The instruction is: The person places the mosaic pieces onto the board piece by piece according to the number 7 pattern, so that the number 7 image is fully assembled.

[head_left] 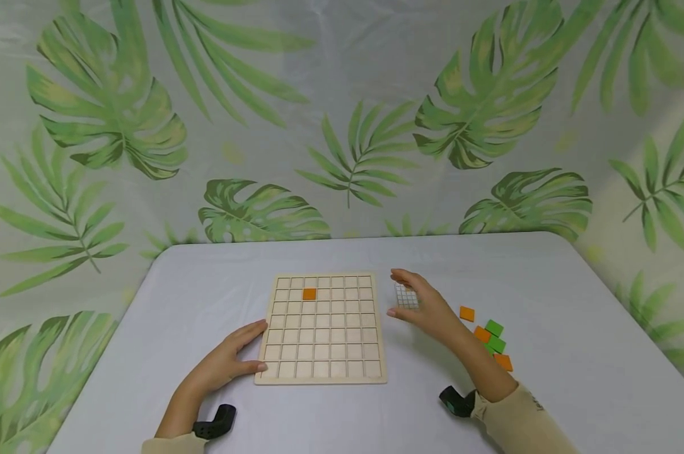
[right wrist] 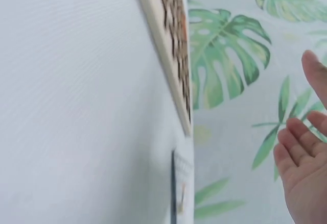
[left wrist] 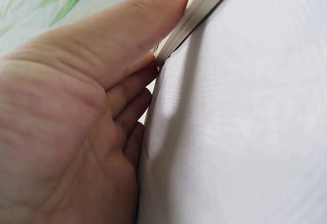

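A wooden grid board (head_left: 322, 380) lies on the white table, with one orange tile (head_left: 309, 294) in a cell of its upper part. My left hand (head_left: 219, 362) rests at the board's left edge, fingers and thumb touching it; the left wrist view shows the thumb (left wrist: 127, 25) on the board's side (left wrist: 191, 17). Right of the board my right hand (head_left: 427, 309) is raised with fingers and thumb spread apart, holding nothing. Behind it is a small card with a grid (head_left: 405, 297), partly hidden by the fingers. In the right wrist view the hand (right wrist: 306, 168) is off the board (right wrist: 166, 55).
On the table's right side, beside my right forearm, lie loose tiles: orange ones (head_left: 467, 313) and green ones (head_left: 494, 328), some touching or overlapping. A leaf-patterned cloth (head_left: 353, 151) hangs behind the table (head_left: 421, 422). Black devices are strapped at both wrists.
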Tool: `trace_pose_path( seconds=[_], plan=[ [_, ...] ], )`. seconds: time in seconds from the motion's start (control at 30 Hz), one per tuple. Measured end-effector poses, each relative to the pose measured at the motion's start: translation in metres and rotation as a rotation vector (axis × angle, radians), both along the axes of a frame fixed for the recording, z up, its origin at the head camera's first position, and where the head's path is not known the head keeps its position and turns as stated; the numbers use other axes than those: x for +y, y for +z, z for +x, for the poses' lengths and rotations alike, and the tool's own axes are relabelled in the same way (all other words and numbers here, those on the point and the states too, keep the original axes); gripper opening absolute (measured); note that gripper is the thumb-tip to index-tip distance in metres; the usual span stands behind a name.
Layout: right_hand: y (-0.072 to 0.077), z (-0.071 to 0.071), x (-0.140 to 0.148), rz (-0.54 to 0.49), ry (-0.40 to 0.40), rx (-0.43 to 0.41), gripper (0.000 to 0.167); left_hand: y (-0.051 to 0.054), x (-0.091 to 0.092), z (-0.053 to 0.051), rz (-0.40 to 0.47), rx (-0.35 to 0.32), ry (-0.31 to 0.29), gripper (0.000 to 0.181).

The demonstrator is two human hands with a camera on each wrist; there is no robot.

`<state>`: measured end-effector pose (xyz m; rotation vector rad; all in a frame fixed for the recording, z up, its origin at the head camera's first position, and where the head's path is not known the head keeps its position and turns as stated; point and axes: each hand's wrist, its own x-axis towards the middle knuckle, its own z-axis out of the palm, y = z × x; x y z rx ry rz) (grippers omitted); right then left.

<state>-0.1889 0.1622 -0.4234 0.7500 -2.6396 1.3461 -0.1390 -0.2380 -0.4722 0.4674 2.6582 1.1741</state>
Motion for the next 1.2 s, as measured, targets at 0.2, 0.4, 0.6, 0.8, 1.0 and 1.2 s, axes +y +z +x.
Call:
trace_pose_path(
  seconds=[0.2,0.4,0.6,0.8,1.0,1.2],
  plan=[
    [-0.009,0.026,0.038,0.046,-0.049,0.064,0.073,-0.001,0.001,-0.001,0.002,-0.002,0.004,0.085],
    [-0.018,0.049,0.078,0.127,-0.124,0.069,0.071,-0.001,0.001,-0.001,-0.002,-0.001,-0.005,0.085],
    [-0.032,0.068,0.11,0.196,-0.206,0.139,0.067,-0.001,0.002,0.0,-0.004,-0.012,0.007,0.085],
    [-0.044,0.081,0.128,0.245,-0.267,0.184,0.057,-0.001,0.001,-0.001,0.001,-0.006,0.008,0.085],
    [-0.051,0.086,0.133,0.317,-0.334,0.131,0.045,-0.001,0.0,0.0,0.003,-0.006,0.007,0.085],
    [-0.055,0.085,0.131,0.301,-0.35,0.094,0.039,-0.001,0.0,0.0,0.002,-0.008,0.009,0.085]
  ],
)
